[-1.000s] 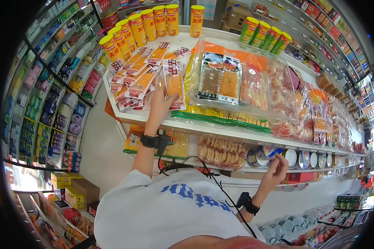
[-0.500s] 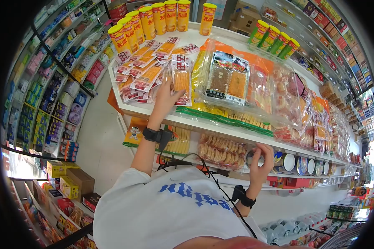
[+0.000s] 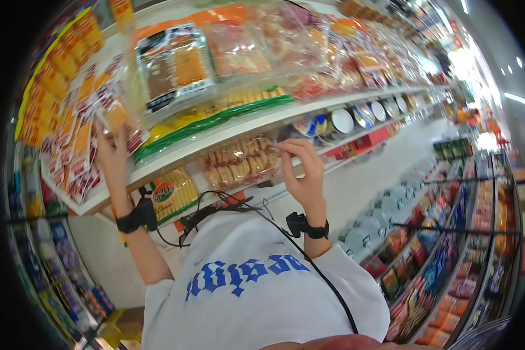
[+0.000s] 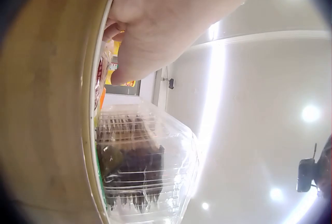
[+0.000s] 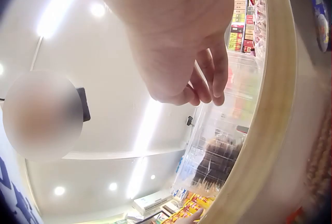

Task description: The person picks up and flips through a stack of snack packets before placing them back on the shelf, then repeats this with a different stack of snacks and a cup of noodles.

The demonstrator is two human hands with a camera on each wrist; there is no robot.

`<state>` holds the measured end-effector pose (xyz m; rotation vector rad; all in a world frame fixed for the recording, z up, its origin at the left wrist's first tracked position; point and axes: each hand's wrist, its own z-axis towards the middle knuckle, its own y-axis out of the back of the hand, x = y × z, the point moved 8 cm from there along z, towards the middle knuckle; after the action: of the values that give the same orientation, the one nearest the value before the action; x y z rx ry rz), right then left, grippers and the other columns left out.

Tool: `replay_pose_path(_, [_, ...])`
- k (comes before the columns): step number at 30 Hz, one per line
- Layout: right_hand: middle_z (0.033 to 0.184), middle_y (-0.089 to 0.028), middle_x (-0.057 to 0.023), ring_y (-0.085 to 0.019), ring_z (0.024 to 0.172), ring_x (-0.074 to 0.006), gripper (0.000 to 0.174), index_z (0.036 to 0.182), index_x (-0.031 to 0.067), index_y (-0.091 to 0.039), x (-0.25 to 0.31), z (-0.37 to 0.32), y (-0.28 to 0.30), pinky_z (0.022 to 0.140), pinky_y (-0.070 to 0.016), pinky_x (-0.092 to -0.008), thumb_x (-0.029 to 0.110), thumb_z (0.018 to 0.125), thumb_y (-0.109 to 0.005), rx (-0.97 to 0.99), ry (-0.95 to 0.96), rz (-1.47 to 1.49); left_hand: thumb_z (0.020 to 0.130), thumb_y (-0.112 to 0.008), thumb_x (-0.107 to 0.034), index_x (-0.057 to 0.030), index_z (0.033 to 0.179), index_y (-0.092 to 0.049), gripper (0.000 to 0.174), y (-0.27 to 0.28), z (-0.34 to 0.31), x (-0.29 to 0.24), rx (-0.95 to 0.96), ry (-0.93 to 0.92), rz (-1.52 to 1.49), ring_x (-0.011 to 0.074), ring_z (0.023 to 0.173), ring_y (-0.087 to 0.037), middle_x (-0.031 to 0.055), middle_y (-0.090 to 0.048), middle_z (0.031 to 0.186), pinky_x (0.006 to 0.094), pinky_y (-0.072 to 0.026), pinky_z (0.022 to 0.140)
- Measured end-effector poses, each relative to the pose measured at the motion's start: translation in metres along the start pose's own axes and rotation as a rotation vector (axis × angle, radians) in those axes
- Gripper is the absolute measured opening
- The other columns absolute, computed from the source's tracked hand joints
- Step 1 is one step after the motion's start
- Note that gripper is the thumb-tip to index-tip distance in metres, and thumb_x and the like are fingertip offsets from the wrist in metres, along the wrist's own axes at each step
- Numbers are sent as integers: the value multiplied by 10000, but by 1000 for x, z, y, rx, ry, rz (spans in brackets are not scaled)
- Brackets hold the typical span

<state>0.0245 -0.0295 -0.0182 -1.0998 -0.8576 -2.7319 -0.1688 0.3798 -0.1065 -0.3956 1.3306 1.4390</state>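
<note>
Across the upper half of the head view runs a white bench, its front edge slanting up to the right, with a lower shelf beneath it. A large clear plastic container stands on the bench, and a dark-and-orange pack shows flat there, to the right of the left hand. Along the front lies a yellow bag with a green edge. Yellow canisters stand in a row at the far left. Between them and the container is a loose heap of orange-and-white packets, overlapping one another. On the lower shelf are a pack of round biscuits and several tins.

The left hand reaches over the bench edge, fingers extended onto the near packet at the heap's right side; their tips are blurred, and whether they press it cannot be told. The right hand is raised in front of the bench edge, fingers loosely bent, thumb apart from the palm, holding nothing. A black wristband sits on the left wrist, another on the right.
</note>
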Motion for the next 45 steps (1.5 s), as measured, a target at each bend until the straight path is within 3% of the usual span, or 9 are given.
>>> replay_pose_path(3, [1010, -672, -135, -662, 841, -249, 230, 1047, -11, -689, 10, -6, 1, 723, -532, -319, -113, 846, -643, -2, 7, -31, 960, -689, -359, 41, 1482, -417, 711, -1, 1, -6, 13, -33, 69, 165, 740, -625, 106, -679, 917, 303, -507, 679])
replay_pose_path(8, [1001, -669, -131, -651, 789, -232, 223, 1054, -12, -687, 16, -18, -2, 705, -528, -309, -106, 858, -637, -41, -116, -11, 968, -657, -293, 79, 1454, -426, 654, -1, -1, -24, 21, -98, 144, 337, 1091, -588, 277, -587, 1260, 416, -459, 964])
replay_pose_path(20, [962, -691, -89, -695, 811, -160, 162, 1080, -6, -668, 24, -61, 52, 734, -536, -285, -40, 939, -597, -285, -342, -252, 953, -661, -257, 60, 1432, -450, 612, -2, -4, -32, 33, -154, 139, 381, 1090, -575, 254, -559, 1216, 453, -453, 953])
replay_pose_path(25, [1004, -696, -74, -684, 874, -146, 143, 1112, -3, -652, 8, -54, 72, 799, -528, -286, 52, 1006, -573, -365, -400, -147, 948, -666, -254, 63, 1418, -462, 603, -2, -2, -28, 9, -168, 152, 373, 1026, -579, 238, -580, 1130, 447, -462, 911])
replay_pose_path(30, [1094, -666, -72, -663, 957, -157, 188, 1183, -9, -624, -47, -24, 72, 868, -520, -290, 85, 1034, -559, -361, -450, 46, 949, -633, -192, 32, 1225, -575, 360, 8, -6, -31, -34, -148, 65, 388, 900, -612, 208, -619, 972, 459, -479, 798])
replay_pose_path(38, [1196, -645, -147, -617, 1101, -234, 290, 1253, -16, -594, -161, 76, 86, 993, -459, -357, 86, 981, -598, -344, -206, 78, 935, -611, -149, 20, 1087, -647, 230, 23, -24, -57, -266, -143, 345, 409, 939, -622, 228, -627, 1057, 470, -505, 821])
replay_pose_path(42, [1244, -606, -196, -570, 1184, -316, 370, 1277, -32, -570, -227, 125, 90, 1035, -432, -426, 145, 958, -629, -377, 17, -239, 932, -616, -179, 38, 1091, -662, 273, 14, -30, -52, -417, -395, 555, 434, 1045, -612, 219, -658, 1125, 488, -480, 948])
replay_pose_path(43, [1285, -586, -208, -550, 1223, -345, 413, 1288, -25, -562, -235, 135, 90, 1063, -415, -454, 177, 940, -656, -342, 85, -377, 958, -612, -212, 47, 1120, -664, 310, 12, -27, -47, -301, -281, 552, 421, 1119, -605, 228, -667, 1157, 483, -459, 1000])
replay_pose_path(45, [1253, -572, -262, -537, 1185, -424, 392, 1221, -67, -565, -233, 148, 90, 1048, -409, -502, 177, 926, -647, -354, 75, -415, 1007, -587, -293, 24, 1095, -663, 339, 15, -24, -38, -306, -195, 516, 379, 1034, -635, 216, -678, 1080, 457, -480, 946])
